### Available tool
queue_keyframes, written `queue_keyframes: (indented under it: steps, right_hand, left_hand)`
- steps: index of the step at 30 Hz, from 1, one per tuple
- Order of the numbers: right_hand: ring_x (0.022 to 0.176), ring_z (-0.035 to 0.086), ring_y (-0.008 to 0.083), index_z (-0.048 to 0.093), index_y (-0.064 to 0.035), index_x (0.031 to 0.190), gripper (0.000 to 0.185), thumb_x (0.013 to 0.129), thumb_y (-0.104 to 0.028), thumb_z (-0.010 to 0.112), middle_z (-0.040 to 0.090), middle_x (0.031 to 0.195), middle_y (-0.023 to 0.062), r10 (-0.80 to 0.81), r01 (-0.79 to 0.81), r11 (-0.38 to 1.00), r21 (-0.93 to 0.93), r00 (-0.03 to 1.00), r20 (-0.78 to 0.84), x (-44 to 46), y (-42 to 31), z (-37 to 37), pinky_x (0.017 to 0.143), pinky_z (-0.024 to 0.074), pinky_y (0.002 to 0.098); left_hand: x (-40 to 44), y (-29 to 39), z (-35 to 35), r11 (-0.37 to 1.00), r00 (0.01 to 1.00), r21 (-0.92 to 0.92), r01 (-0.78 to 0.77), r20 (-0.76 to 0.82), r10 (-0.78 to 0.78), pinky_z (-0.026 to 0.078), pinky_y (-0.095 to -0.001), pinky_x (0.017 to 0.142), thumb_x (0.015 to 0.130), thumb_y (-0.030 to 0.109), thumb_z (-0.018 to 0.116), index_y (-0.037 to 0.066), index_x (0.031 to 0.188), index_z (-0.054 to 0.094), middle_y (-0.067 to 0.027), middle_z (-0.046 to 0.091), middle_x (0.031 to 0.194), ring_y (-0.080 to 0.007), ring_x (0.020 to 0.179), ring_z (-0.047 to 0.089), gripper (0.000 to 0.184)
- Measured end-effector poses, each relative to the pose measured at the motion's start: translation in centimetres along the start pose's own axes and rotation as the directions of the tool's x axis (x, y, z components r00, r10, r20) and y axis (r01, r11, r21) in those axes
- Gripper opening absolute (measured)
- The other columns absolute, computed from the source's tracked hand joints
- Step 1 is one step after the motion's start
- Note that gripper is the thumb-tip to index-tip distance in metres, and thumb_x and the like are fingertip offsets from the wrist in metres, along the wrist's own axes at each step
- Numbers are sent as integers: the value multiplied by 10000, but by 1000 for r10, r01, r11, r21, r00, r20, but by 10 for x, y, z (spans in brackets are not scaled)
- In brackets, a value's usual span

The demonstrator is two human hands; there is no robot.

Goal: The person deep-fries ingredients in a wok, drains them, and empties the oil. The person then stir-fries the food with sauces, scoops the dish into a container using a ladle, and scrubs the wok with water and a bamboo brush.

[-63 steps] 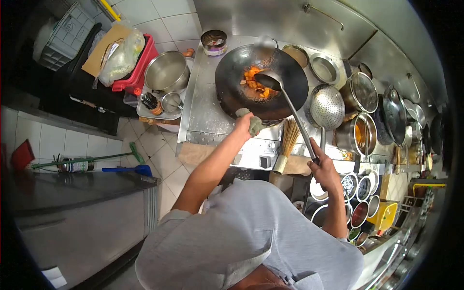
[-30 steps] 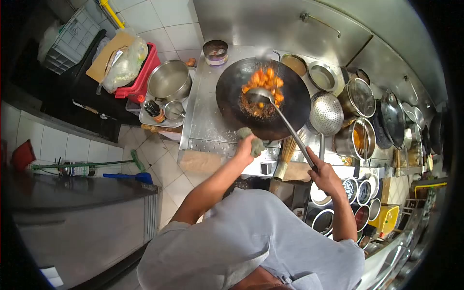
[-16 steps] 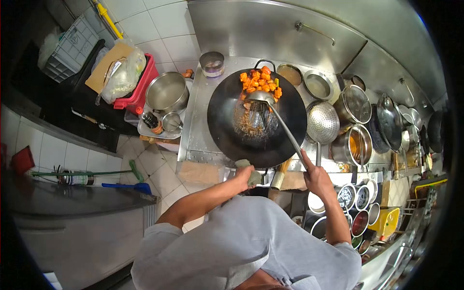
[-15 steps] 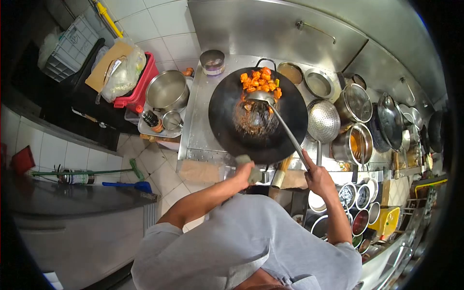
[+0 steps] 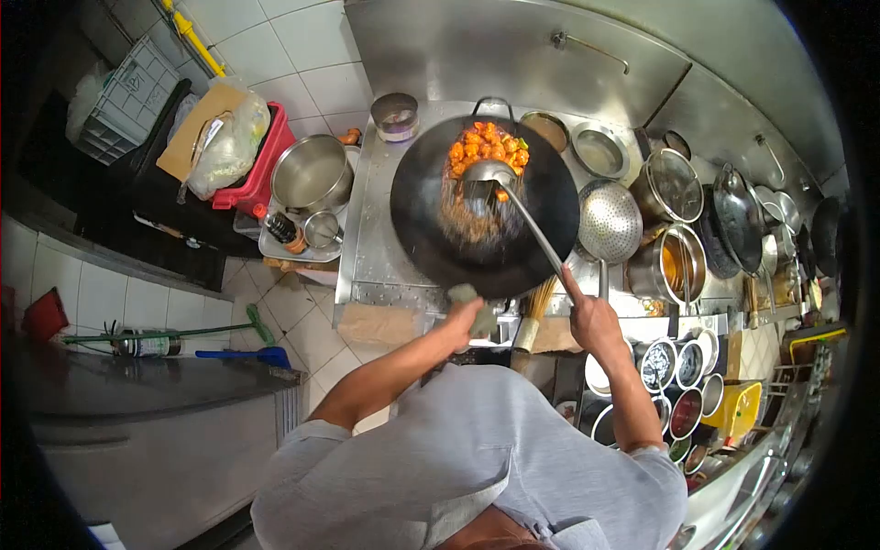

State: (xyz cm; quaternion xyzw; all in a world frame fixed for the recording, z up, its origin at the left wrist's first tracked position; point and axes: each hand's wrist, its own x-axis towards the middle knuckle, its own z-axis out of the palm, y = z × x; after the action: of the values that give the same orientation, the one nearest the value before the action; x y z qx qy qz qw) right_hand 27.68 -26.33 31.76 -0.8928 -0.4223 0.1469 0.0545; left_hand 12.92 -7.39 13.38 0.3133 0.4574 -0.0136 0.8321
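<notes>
Stainless steel panels (image 5: 513, 55) line the top of the frame, meeting white wall tiles (image 5: 316, 46) toward the upper left, above a steel counter (image 5: 371, 257). Just above the center of the frame sits a wide, round black metal wok (image 5: 545, 229). Glossy orange chunks of food (image 5: 486, 142) are gathered in its upper part, with brownish liquid and bits below them.

The person's right hand (image 5: 596, 321) is wrapped around the handle of a long metal ladle (image 5: 490, 171), the index finger stretched along it. The ladle slants toward the upper left, its bowl inside the wok against the lower edge of the chunks. The left hand (image 5: 463, 318) is at the wok's lower edge, fingers curled around a folded grey-green cloth (image 5: 484, 321); whether the hand grips part of the wok through it cannot be told.

Just to the right of the wok lies a round, perforated metal strainer (image 5: 610, 220), its handle pointing down the frame. A straw-bristled brush (image 5: 539, 302) lies between the two hands, partly under the wok's edge. An open metal can (image 5: 396, 124) stands near the wok's upper left, and a shallow round metal pan (image 5: 600, 149) is to its upper right.

Left of the counter, a deep silver metal pot (image 5: 312, 174) stands near a dark bottle with an orange lower end (image 5: 280, 227) and a small metal cup (image 5: 323, 229). Beyond them, a clear plastic bag (image 5: 225, 160) rests on a red plastic bin (image 5: 266, 156). A yellow plastic container (image 5: 741, 408) is at the lower right, beside several white-rimmed round containers (image 5: 658, 362).
</notes>
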Motion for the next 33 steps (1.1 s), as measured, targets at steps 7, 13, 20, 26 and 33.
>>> queue_keyframes:
  steps: [7,13,20,26,33]
  right_hand:
    - [767,642,456,290,-210,1512,789,807,-40,602,638,798,304,27,-49,974,223,995,101,-31,12,-16,737,499,536]
    - [815,648,441,289,-217,1513,774,823,-55,600,655,841,282,11,-60,981,187,968,253,-38,13,-38,769,499,532]
    - [723,649,437,282,-219,1516,788,805,-36,568,657,797,264,-18,17,1000,18,995,99,-1,19,6,697,517,525]
    - [704,640,442,292,-196,1513,795,796,-23,587,649,759,263,-53,39,987,156,995,88,-28,8,-32,680,509,517]
    - [771,652,405,284,-219,1520,814,802,-30,617,652,785,235,-94,37,976,215,961,260,-39,16,-58,728,482,471]
  left_hand:
    - [48,67,-1,956,989,-281,-83,94,114,494,-388,519,910,292,539,129,872,570,-58,602,764,-227,642,604,171]
    - [44,87,14,971,996,-233,59,72,-44,468,-430,621,948,351,506,126,970,564,-79,617,877,-266,783,606,234]
    - [54,20,-9,974,994,-204,-93,41,103,515,-458,609,950,301,520,144,1031,594,-61,642,911,-248,814,637,191]
    - [-22,2,5,949,986,-294,-116,-153,73,537,-418,622,913,223,546,136,980,592,-56,628,868,-244,762,636,119]
    - [-14,93,19,953,989,-284,103,127,-69,451,-389,511,906,312,536,115,847,582,-66,607,752,-251,667,613,211]
